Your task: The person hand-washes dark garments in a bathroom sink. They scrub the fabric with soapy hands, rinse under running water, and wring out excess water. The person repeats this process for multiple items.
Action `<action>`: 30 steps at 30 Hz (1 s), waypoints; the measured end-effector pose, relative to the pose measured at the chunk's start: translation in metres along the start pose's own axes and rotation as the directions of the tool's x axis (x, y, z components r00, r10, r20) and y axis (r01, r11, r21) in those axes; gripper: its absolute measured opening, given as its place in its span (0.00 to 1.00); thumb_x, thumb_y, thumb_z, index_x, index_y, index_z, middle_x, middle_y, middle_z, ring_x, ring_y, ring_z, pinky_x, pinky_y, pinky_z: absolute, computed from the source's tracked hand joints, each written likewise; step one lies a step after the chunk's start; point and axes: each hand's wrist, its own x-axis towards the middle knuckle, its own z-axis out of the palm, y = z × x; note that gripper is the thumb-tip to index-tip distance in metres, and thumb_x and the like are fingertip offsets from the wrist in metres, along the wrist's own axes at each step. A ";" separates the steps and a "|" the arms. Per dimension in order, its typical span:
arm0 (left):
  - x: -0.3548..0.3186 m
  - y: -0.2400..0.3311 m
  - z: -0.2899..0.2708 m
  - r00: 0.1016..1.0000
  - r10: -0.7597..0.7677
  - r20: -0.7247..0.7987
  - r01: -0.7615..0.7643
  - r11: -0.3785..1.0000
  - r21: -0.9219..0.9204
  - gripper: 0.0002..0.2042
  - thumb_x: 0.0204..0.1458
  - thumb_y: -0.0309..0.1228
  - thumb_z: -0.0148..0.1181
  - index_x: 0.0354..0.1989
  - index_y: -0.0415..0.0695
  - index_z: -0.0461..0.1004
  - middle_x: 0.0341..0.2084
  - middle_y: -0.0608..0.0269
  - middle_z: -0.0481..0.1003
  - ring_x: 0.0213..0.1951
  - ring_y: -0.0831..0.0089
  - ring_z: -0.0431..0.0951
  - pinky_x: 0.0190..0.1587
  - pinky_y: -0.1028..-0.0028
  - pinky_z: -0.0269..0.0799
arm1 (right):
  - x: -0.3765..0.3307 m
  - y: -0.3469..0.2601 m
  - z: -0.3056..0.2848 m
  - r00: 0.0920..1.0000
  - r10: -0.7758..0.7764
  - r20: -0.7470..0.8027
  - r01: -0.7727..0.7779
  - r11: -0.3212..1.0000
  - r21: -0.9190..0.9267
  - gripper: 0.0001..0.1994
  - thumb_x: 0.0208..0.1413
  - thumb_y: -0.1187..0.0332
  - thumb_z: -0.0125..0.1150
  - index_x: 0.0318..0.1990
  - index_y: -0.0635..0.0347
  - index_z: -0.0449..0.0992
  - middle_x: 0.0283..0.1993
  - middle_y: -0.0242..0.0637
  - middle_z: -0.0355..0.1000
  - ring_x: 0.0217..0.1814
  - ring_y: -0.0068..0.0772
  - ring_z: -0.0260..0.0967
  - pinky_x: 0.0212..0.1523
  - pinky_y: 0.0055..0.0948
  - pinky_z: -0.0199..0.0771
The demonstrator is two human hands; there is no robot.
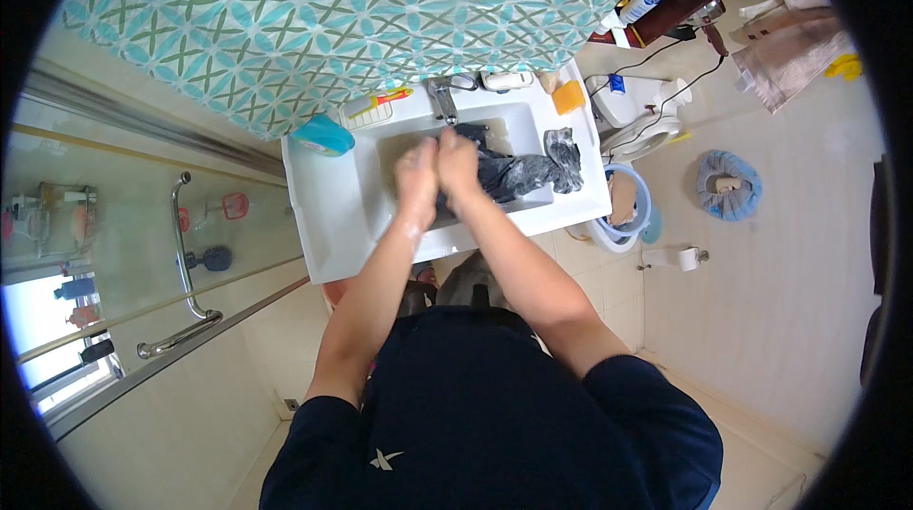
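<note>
A wet dark garment [514,175] streaked with white suds lies in the white sink [323,215], and one end of it is draped over the right rim. Over the basin, my left hand [416,175] and my right hand [458,165] are pressed close together, closed on part of the garment. Motion blurs both hands, and the fingers are partly hidden. Dark fabric shows between my wrists and just beyond my right hand. The basin holds cloudy water [388,153]. Behind my hands stands the metal faucet [443,99].
A teal bottle [325,135], a brush with an orange handle [380,100] and an orange sponge [569,97] sit along the sink's rim. To the right are a blue basin [643,196] and a toilet [656,134]. A patterned curtain [361,16] hangs at the far side.
</note>
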 end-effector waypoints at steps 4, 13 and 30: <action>0.010 -0.009 -0.005 0.974 0.204 -0.104 -0.168 0.945 0.281 0.16 0.63 0.38 0.59 0.29 0.36 0.76 0.28 0.66 0.76 0.36 0.77 0.71 0.41 0.71 0.69 | -0.004 0.004 0.004 0.995 -0.083 0.062 0.088 0.992 -0.087 0.26 0.69 0.58 0.43 0.28 0.73 0.77 0.31 0.63 0.75 0.32 0.61 0.75 0.36 0.47 0.71; 0.007 0.001 -0.014 0.997 0.038 0.070 -0.009 0.925 -0.379 0.17 0.63 0.41 0.57 0.35 0.36 0.77 0.32 0.65 0.77 0.35 0.76 0.72 0.39 0.71 0.70 | 0.003 0.013 0.010 0.975 -0.176 0.134 0.192 0.974 -0.119 0.26 0.68 0.57 0.42 0.30 0.73 0.77 0.33 0.66 0.74 0.38 0.72 0.72 0.39 0.53 0.71; 0.006 0.004 0.000 0.972 0.080 -0.221 -0.053 0.991 0.125 0.20 0.64 0.45 0.51 0.28 0.39 0.74 0.26 0.60 0.74 0.30 0.72 0.72 0.34 0.64 0.68 | 0.004 0.025 0.018 0.987 -0.085 0.134 0.087 0.996 -0.007 0.24 0.70 0.59 0.47 0.29 0.73 0.76 0.24 0.48 0.73 0.30 0.30 0.66 0.36 0.40 0.68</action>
